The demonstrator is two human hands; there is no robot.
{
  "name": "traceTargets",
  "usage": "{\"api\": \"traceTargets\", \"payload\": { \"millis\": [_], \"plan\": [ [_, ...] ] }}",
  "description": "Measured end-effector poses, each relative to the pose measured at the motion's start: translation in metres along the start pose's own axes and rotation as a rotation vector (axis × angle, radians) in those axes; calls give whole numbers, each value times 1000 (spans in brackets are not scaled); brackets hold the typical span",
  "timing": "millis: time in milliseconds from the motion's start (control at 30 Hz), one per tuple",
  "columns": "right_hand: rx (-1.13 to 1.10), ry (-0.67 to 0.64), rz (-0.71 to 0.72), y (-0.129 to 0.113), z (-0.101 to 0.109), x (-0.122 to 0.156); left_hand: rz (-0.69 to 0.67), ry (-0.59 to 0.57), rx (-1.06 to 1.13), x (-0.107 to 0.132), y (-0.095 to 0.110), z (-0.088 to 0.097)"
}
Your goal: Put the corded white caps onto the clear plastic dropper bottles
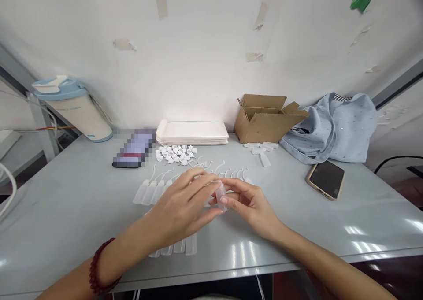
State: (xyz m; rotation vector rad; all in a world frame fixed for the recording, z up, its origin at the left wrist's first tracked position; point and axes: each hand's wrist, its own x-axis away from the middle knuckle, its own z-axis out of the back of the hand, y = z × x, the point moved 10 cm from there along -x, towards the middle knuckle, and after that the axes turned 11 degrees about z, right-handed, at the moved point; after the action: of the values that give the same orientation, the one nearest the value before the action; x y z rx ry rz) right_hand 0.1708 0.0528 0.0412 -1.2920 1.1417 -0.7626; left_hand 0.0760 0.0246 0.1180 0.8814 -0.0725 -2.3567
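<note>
Between both hands, above the middle of the table, is a small translucent plastic bottle [221,198], held roughly upright. My right hand [253,203] pinches it from the right with thumb and fingers. My left hand [185,198] is closed around its top and left side; the fingers cover the bottle's upper end. To the left of my left hand stretches a row of similar bottles [148,192] with thin tails at their tops. More bottles [179,246] lie below my left wrist, partly hidden by it. Small white caps [175,153] sit in a pile behind my hands.
At the back are a stack of white padded envelopes [194,132] and an open cardboard box [264,124], with loose bottles [263,152] before it. A blue bag [343,124] and a phone [326,179] lie right; a tumbler [76,108] and another phone [135,149] are left.
</note>
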Motion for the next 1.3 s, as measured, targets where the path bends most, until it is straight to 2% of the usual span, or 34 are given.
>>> {"api": "traceTargets", "payload": {
  "millis": [133,233,333,400,533,600,700,867,1033,1133,1300],
  "plan": [
    [-26,-1,-37,1,-2,-1,-112,43,-169,3,11,-3],
    [-48,-18,-53,2,-4,-1,-79,41,-129,4,11,-3],
    [-70,-63,-90,4,-7,0,6,-28,17,2,6,-2],
    [-27,-113,-129,6,-7,1,91,-130,127,1,0,-4],
    [166,-308,-232,14,-13,6,267,-454,300,9,-11,-20],
    [207,-429,-264,19,-21,11,325,-606,337,17,-11,-28],
    [251,-551,-275,22,-32,18,364,-739,319,27,-8,-35],
    [334,-665,-258,25,-40,24,337,-779,219,35,2,-40],
    [342,-798,-244,27,-46,31,301,-834,227,40,13,-48],
    [346,-790,-258,28,-44,31,311,-841,217,42,12,-50],
    [354,-686,-263,28,-38,24,324,-814,155,44,3,-52]
  ]
}}
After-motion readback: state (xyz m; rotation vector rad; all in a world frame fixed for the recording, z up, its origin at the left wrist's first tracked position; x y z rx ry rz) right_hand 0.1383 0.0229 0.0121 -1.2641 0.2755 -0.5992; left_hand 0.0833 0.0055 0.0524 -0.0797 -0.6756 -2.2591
